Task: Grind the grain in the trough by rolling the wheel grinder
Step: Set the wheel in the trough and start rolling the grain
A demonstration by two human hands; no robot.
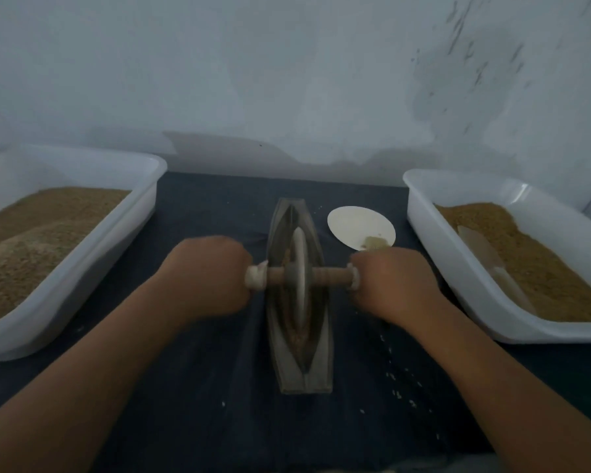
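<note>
A long, boat-shaped grey trough (302, 363) lies on the dark cloth, pointing away from me. The metal wheel grinder (300, 278) stands upright in its groove, near the middle. Brown grain (289, 322) shows in the groove beside and under the wheel. A wooden axle (328, 276) runs through the wheel. My left hand (207, 276) is closed on the axle's left end and my right hand (391, 285) on its right end. The handle ends are mostly hidden inside my fists.
A white tub (65, 281) of brown grain stands at the left; another white tub (434, 247) with grain and a pale scoop (485, 254) stands at the right. A white plate (355, 223) with a little grain lies beyond my right hand. Loose grains dot the cloth.
</note>
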